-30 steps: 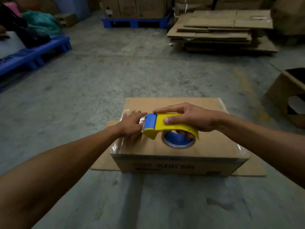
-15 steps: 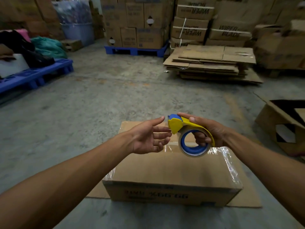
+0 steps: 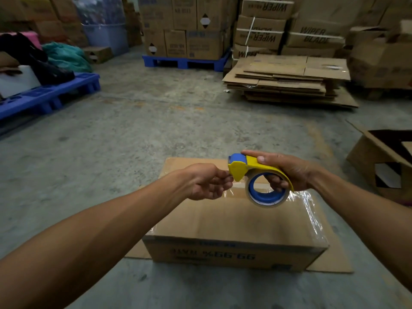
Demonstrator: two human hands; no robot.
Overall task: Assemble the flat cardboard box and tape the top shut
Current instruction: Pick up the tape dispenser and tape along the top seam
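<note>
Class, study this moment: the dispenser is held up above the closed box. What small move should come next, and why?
Probably pull a short tab of tape free. The right hand grips the tape dispenser above the cardboard box, and the left hand has its fingertips at the blade end, seemingly feeling for the tape's end. Whether they already pinch it is unclear.

The box (image 3: pixel 234 221) under my hands is matt brown cardboard, with glossy clear tape wrinkling along its right edge. The tape dispenser (image 3: pixel 259 172) I hold is smooth yellow and blue plastic; its roll (image 3: pixel 266 192) looks shiny and see-through. The floor (image 3: pixel 156 121) is rough, mottled grey concrete. The pallet (image 3: pixel 51 97) is blue plastic. The flattened boxes (image 3: pixel 287 79) are dull cardboard.
</note>
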